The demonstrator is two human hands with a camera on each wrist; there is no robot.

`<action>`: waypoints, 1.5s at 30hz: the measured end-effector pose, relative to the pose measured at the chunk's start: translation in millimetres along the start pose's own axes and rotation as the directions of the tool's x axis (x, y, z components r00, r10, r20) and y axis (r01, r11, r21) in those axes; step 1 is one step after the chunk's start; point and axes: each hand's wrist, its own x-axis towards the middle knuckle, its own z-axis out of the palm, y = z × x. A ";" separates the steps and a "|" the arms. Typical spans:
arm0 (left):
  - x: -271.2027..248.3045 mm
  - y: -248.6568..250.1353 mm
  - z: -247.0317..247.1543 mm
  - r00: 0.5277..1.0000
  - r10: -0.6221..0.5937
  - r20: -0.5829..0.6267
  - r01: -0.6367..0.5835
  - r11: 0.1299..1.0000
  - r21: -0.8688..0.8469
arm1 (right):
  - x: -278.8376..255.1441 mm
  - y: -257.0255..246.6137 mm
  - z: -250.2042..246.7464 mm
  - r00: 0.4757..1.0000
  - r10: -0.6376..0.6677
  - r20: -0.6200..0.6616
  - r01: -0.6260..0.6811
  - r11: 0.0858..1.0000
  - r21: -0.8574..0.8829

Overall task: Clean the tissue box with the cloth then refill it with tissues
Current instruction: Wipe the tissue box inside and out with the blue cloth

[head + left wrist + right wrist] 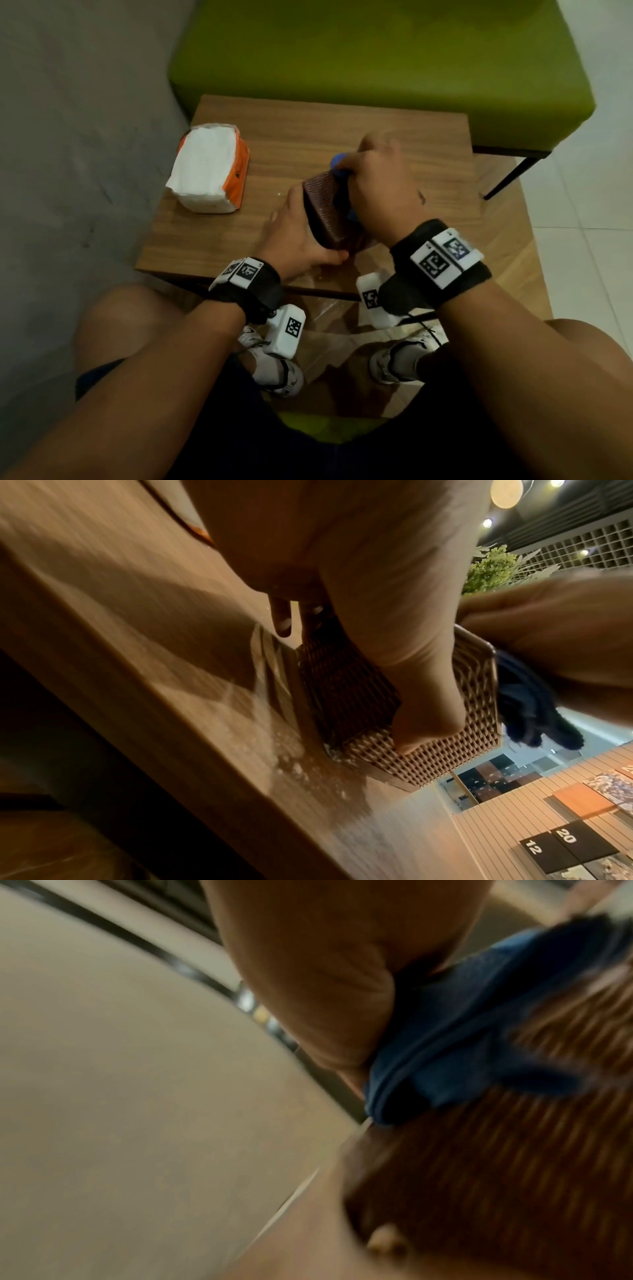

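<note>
Cloth (R hand) wiping tissue box.

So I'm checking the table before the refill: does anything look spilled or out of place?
Yes. White specks and crumbs lie scattered on the wooden table near its front edge, beside the woven tissue box. The tissue pack sits torn open with its tissues exposed. Nothing looks damaged.

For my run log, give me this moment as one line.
phase: wiping | left hand: grips tissue box | right hand: holds blue cloth | tissue pack: on table, untouched
</note>
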 end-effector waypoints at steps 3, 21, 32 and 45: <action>-2.9 2.5 -0.5 1.000 0.003 -0.009 -0.003 0.999 0.047 | -16.0 -28.2 9.7 0.969 -0.202 0.141 0.213 0.975 -0.068; 8.9 -2.5 -32.8 0.987 0.061 0.147 -0.055 0.997 -0.046 | 4.9 39.5 -18.5 0.998 0.048 0.042 -0.041 0.988 -0.149; 18.8 24.9 -53.0 0.965 0.192 0.177 -0.242 0.911 0.335 | -25.3 28.0 -9.9 0.989 -0.139 0.056 0.146 0.982 -0.124; 20.3 23.2 -47.0 0.961 0.230 0.153 -0.264 0.928 0.262 | 0.4 30.1 -6.4 0.998 0.029 -0.059 -0.027 0.999 0.022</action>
